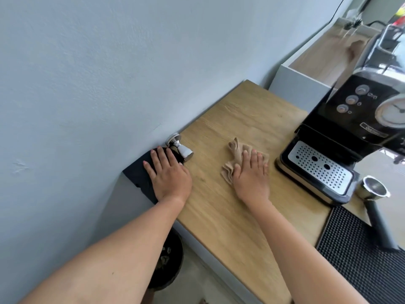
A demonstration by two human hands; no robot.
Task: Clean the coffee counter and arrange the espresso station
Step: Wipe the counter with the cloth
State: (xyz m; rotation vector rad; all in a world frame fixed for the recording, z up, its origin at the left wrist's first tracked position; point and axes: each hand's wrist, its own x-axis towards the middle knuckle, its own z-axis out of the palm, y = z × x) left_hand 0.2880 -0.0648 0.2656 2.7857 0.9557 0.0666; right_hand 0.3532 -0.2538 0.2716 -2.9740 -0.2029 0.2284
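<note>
A beige cloth (pixel 235 153) lies crumpled on the wooden counter (pixel 238 119), and my right hand (pixel 252 174) presses flat on it with fingers spread. My left hand (pixel 168 172) rests flat on a black mat (pixel 137 175) at the counter's left corner by the wall. A chrome tamper (pixel 180 147) lies on its side just beyond my left fingertips. The black espresso machine (pixel 350 119) stands at the right, its perforated drip tray (pixel 320 170) facing me. A portafilter (pixel 374 194) sits beside the machine, its dark handle over a black rubber mat (pixel 361 260).
A pale blue wall (pixel 87 84) runs along the counter's left side. A dark round bin (pixel 168 262) stands on the floor below the counter's edge. A second, higher wooden surface (pixel 324 55) with small items lies behind the machine.
</note>
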